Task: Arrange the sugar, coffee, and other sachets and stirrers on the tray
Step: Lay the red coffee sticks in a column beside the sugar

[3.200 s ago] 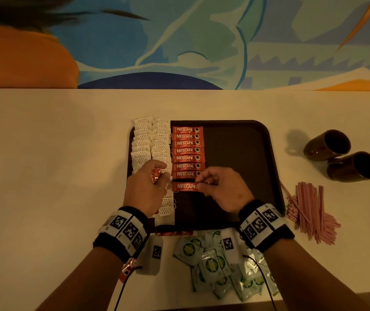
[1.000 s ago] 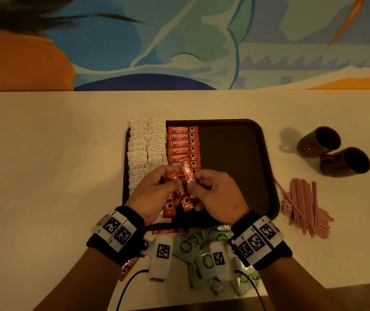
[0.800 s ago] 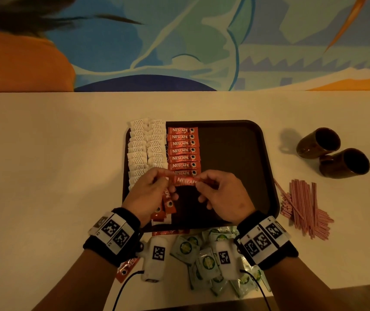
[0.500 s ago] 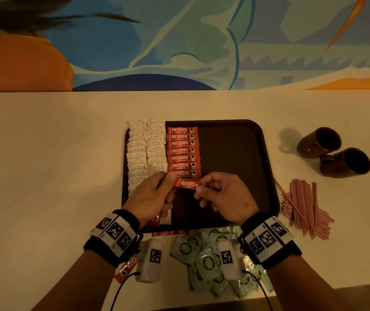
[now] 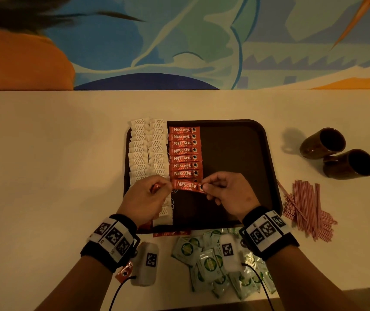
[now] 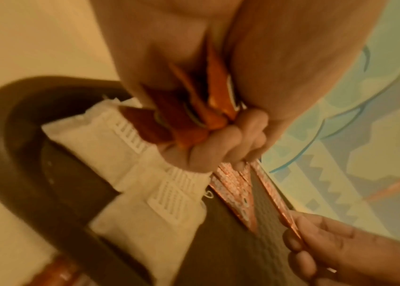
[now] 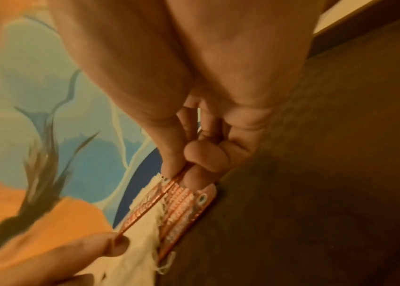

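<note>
A dark brown tray holds two columns of white sachets and a column of red coffee sachets. Both hands hold one more red coffee sachet level just below that column. My right hand pinches its right end. My left hand touches its left end and grips a bundle of spare red sachets in its curled fingers. Green-and-white sachets lie heaped on the table in front of the tray. Pink stirrers lie in a pile to its right.
Two dark brown mugs lie on their sides at the right of the table. One red sachet lies on the table against the tray's near rim. The right half of the tray is bare.
The hands pulled one red sachet out of the left hand's bundle, turned it level and brought it down to the foot of the red column.
</note>
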Available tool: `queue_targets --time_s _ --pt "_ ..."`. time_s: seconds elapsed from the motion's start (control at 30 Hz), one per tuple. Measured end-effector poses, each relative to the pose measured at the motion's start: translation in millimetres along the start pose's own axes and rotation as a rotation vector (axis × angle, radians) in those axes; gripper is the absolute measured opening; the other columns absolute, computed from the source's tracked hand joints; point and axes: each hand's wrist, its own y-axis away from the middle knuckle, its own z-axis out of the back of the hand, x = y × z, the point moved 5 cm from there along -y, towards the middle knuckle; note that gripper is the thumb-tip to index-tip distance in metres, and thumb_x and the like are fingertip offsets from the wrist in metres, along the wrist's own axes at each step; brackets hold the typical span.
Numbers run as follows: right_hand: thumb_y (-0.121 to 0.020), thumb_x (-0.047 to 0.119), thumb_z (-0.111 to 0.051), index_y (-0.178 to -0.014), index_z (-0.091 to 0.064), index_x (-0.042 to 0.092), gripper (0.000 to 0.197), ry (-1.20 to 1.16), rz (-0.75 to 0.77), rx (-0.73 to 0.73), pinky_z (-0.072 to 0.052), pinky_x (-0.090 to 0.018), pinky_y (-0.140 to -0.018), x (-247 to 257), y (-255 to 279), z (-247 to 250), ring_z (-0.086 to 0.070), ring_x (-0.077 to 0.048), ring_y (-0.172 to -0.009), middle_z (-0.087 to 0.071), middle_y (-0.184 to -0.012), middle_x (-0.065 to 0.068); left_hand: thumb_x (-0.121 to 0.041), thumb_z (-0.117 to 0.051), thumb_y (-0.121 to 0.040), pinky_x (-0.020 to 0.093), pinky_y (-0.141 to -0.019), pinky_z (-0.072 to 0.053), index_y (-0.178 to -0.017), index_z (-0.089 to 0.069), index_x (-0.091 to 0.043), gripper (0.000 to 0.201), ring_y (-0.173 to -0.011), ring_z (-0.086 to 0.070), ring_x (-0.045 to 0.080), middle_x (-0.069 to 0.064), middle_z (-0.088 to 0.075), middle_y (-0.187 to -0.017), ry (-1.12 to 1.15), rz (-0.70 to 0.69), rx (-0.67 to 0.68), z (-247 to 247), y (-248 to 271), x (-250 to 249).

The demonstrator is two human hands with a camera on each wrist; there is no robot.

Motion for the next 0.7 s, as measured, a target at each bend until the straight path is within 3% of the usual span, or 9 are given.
queue_targets --time_s 0.03,0.1,0.17,0.23,0.33,0.4,0.47,0.53,0.7 --pt "-0.09 0.019 -0.077 -0.094 -0.073 0.022 0.006 0.051 -0.027 -0.023 -0.053 -0.025 -0.061 -3.5 -4.0 0.0 -0.072 -0.012 -0.072 -0.077 -0.084 0.0 -0.034 -0.065 -0.096 0.028 -0.056 -0.045 -0.089 -0.071 -0.032 0.009 -0.051 -0.053 0.005 -0.017 -0.061 -0.063 -0.118 -0.037 -0.056 5.2 -1.6 2.3" --pt "-0.086 0.023 -0.082 -0.09 -0.07 0.023 0.013 0.164 -0.078 -0.061 -0.053 -0.025 -0.062 -10.6 -12.0 -0.8 -0.072 -0.01 -0.071 -0.076 -0.082 0.002 -0.035 -0.063 -0.096 0.015 -0.065 -0.046 -0.095 -0.07 -0.038 0.008 -0.067 -0.061 -0.007 -0.024 -0.068 -0.081 -0.301 -0.11 -0.08 7.6 -1.8 2.0" --pt "-0.083 0.027 -0.085 -0.088 -0.068 0.024 0.018 0.25 -0.105 -0.082 -0.055 -0.025 -0.063 -11.7 -17.8 -3.5 -0.072 -0.01 -0.071 -0.074 -0.083 0.003 -0.033 -0.062 -0.097 0.003 -0.067 -0.043 -0.101 -0.071 -0.037 0.011 -0.084 -0.06 -0.014 -0.024 -0.068 -0.098 -0.39 -0.164 -0.031 1.4 -0.8 -1.0" --pt "-0.08 0.032 -0.087 -0.088 -0.067 0.024 0.023 0.311 -0.111 -0.11 -0.056 -0.026 -0.066 -8.2 -21.2 -6.2 -0.07 -0.011 -0.075 -0.072 -0.087 0.003 -0.029 -0.062 -0.098 -0.002 -0.072 -0.041 -0.105 -0.072 -0.035 0.013 -0.09 -0.057 -0.016 -0.021 -0.068 -0.107 -0.419 -0.196 0.016 -6.9 0.2 -4.1" --pt "-0.083 0.038 -0.083 -0.095 -0.064 0.023 0.026 0.418 -0.089 -0.16 -0.05 -0.024 -0.063 1.2 -19.6 -5.7 -0.064 -0.008 -0.08 -0.066 -0.091 0.006 -0.026 -0.061 -0.098 0.01 -0.09 -0.044 -0.117 -0.07 -0.03 0.022 -0.108 -0.056 -0.002 -0.012 -0.065 -0.122 -0.466 -0.223 0.067 -17.2 1.9 -6.6" --pt "-0.087 0.035 -0.08 -0.094 -0.065 0.026 0.02 0.49 -0.013 -0.189 -0.054 -0.027 -0.069 6.3 -14.4 -5.3 -0.064 -0.008 -0.083 -0.064 -0.092 0.007 -0.025 -0.06 -0.098 0.019 -0.098 -0.045 -0.122 -0.068 -0.028 0.026 -0.119 -0.054 0.006 -0.009 -0.064 -0.128 -0.501 -0.223 0.093 -21.6 4.4 -5.6" --pt "-0.089 0.025 -0.077 -0.093 -0.069 0.028 0.009 0.53 0.107 -0.165 -0.059 -0.03 -0.079 7.4 -8.2 -9.7 -0.063 -0.006 -0.087 -0.063 -0.096 0.01 -0.023 -0.059 -0.098 0.019 -0.1 -0.043 -0.125 -0.067 -0.027 0.029 -0.123 -0.055 0.011 -0.007 -0.064 -0.13 -0.548 -0.245 0.119 -26.3 8.9 -5.5" --pt "-0.091 0.016 -0.073 -0.101 -0.075 0.028 0.015 0.561 0.212 -0.084 -0.057 -0.029 -0.088 3.6 -1.8 -18.5 -0.06 -0.006 -0.094 -0.061 -0.105 0.01 -0.023 -0.058 -0.098 0.016 -0.1 -0.037 -0.131 -0.064 -0.028 0.034 -0.128 -0.052 0.014 -0.006 -0.061 -0.136 -0.612 -0.266 0.132 -30.8 12.8 -4.1" --pt "-0.097 0.017 -0.064 -0.125 -0.072 0.026 0.031 0.683 0.264 0.009 -0.047 -0.027 -0.102 -6.3 9.5 -28.6 -0.051 -0.011 -0.117 -0.058 -0.12 0.009 -0.025 -0.054 -0.099 0.021 -0.108 -0.032 -0.143 -0.051 -0.034 0.045 -0.142 -0.04 0.02 -0.004 -0.046 -0.153 -0.674 -0.217 0.157 -34.3 15.8 3.1"
